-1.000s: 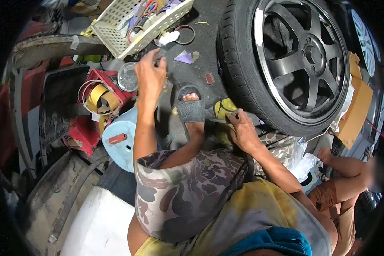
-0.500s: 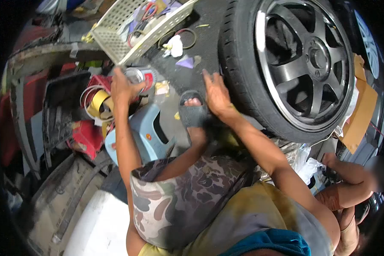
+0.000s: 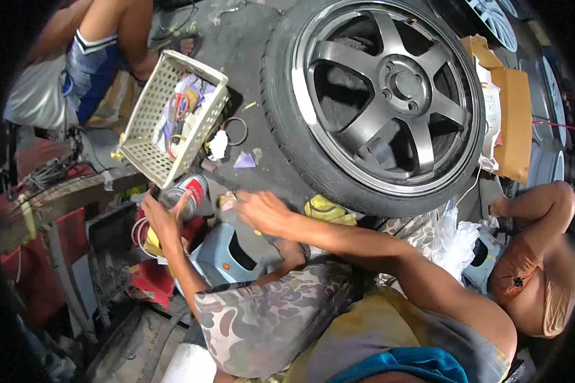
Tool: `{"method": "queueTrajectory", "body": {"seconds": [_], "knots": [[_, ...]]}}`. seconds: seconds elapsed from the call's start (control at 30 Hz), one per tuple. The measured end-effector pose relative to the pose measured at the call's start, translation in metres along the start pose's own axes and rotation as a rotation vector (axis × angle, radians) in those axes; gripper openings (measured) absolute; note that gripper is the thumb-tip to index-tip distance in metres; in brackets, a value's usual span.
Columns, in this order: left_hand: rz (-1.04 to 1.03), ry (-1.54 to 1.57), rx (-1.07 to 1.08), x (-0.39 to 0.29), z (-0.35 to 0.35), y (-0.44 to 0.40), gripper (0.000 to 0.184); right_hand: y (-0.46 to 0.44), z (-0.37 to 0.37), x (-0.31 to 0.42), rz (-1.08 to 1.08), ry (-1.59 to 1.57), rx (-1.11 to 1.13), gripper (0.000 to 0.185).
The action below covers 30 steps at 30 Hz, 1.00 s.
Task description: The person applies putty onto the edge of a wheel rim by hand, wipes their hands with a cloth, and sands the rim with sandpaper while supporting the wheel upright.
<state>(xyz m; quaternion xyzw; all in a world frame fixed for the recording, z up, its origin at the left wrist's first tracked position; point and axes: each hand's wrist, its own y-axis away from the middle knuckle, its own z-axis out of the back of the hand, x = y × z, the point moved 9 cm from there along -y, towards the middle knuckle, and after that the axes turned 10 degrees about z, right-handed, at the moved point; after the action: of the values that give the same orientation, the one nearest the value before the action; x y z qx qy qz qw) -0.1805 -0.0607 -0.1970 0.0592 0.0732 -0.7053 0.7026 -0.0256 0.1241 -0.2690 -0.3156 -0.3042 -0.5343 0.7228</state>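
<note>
Head view: basket [image 3: 148,161] (purple scraps [image 3: 206,93] inside), can [image 3: 197,189]

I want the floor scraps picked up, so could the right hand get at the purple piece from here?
Probably yes: the purple piece lies just beyond the right hand, with open floor between and the tire off to one side.

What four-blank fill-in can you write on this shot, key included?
The left hand holds a can with a mostly ____ label.
The wheel has ____ spokes.
The stool is light ____.
The box beside the wheel is made of ____.

Missing words: red; six; blue; cardboard.
</note>
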Motion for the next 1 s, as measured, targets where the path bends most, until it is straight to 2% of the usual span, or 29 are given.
{"method": "queueTrajectory", "body": {"seconds": [0.07, 0.1, 0.13, 0.17, 0.2, 0.23, 0.27, 0.33, 0.37, 0.43, 0.47, 0.6, 0.77, 0.9, 1.0], "knots": [[-0.016, 0.124, 0.025, -0.034, 0.037, 0.003, 0.075, 0.04, 0.014, -0.002, -0.044, -0.062, 0.009, 0.026], [-0.076, 0.118, 0.016, -0.048, 0.049, -0.002, 0.053, 0.062, 0.025, -0.003, -0.095, -0.104, 0.019, 0.03], [-0.083, 0.203, 0.059, -0.06, 0.057, -0.008, 0.041, 0.089, 0.033, -0.004, -0.07, -0.121, -0.107, 0.033], [-0.074, 0.326, 0.138, -0.068, 0.055, -0.015, 0.038, 0.113, 0.034, -0.007, -0.161, -0.142, 0.143, 0.03], [-0.066, 0.447, 0.221, -0.078, 0.052, -0.022, 0.035, 0.142, 0.035, -0.011, -0.149, -0.178, 0.109, 0.027], [-0.049, 0.589, 0.357, -0.11, 0.052, -0.018, 0.035, 0.165, 0.041, -0.013, -0.207, -0.184, 0.15, 0.026], [-0.064, 0.635, 0.518, -0.142, 0.047, -0.014, 0.041, 0.188, 0.038, -0.02, -0.302, -0.225, 0.298, 0.027], [0.025, 0.854, 0.893, -0.209, 0.026, 0.002, 0.048, 0.225, 0.04, -0.03, -0.319, -0.236, 0.28, 0.028], [-0.021, 0.9, 1.037, -0.24, 0.014, 0.009, 0.049, 0.239, 0.044, -0.036, -0.347, -0.242, 0.223, 0.027], [-0.02, 0.817, 1.265, -0.292, -0.004, 0.025, 0.065, 0.247, 0.051, -0.039, -0.363, -0.261, 0.158, 0.026], [-0.013, 0.699, 1.224, -0.308, -0.012, 0.02, 0.071, 0.25, 0.056, -0.045, -0.415, -0.223, 0.15, 0.024], [-0.071, 0.557, 1.009, -0.35, -0.044, -0.012, 0.072, 0.239, 0.072, -0.048, -0.498, -0.216, 0.085, 0.023], [-0.018, 0.62, 1.025, -0.349, -0.064, -0.009, 0.069, 0.229, 0.082, -0.042, -0.398, -0.227, -0.027, 0.022], [0.105, 0.685, 1.033, -0.333, -0.063, 0.005, 0.066, 0.224, 0.087, -0.037, -0.366, -0.262, -0.037, 0.022], [0.115, 0.691, 1.058, -0.323, -0.064, 0.02, 0.067, 0.217, 0.087, -0.036, -0.359, -0.237, -0.044, 0.021]]}}
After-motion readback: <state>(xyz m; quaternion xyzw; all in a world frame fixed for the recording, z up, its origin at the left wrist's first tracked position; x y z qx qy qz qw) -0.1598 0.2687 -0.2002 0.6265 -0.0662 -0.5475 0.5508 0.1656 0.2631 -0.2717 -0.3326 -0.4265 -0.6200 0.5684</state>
